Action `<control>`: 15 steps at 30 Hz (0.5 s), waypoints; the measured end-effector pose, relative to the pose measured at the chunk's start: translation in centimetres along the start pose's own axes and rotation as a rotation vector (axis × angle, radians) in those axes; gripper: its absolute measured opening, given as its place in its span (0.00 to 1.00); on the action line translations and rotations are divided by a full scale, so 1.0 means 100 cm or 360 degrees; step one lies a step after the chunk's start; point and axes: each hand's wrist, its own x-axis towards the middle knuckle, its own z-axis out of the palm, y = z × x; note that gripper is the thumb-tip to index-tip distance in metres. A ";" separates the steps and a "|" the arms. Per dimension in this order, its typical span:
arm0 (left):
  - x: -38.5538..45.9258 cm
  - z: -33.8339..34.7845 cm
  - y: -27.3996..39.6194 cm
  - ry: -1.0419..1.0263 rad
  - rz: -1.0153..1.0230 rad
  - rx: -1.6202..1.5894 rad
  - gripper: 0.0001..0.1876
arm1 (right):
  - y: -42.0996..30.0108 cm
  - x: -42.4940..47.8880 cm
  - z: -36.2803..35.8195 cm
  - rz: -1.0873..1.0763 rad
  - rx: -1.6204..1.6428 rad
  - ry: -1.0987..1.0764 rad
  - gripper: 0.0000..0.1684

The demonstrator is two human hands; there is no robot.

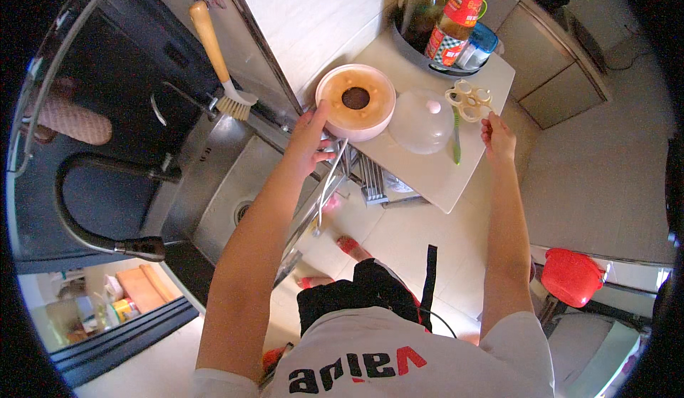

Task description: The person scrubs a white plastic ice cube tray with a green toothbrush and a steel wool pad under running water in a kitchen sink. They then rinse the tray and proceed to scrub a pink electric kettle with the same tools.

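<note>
On the corner of the small table stands a pale pink round electric egg cooker base (368, 125), with an orange-toned inner dish and a dark round centre. My left hand (307, 144) is at its left side, the thumb on the rim and the other fingers lower down. My right hand (499, 136) grips a yellowish egg rack (470, 98) with several round holes by its edge, above the table's right side. Between them rests a translucent dome lid (419, 123) with a pink knob. A slim green-handled tool (457, 141) lies right of the lid.
A grey round tray (409, 50) at the table's back holds a sauce bottle (459, 18), a glass jug and a blue-lidded container. Left are a steel sink (230, 184), a black faucet (75, 205) and a hanging wooden-handled brush (214, 50). A white cord (328, 184) hangs below the cooker.
</note>
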 end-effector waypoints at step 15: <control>-0.012 -0.007 -0.002 -0.0322 0.0053 -0.0527 0.19 | 0.019 0.028 -0.004 -0.0391 -0.0851 0.0318 0.31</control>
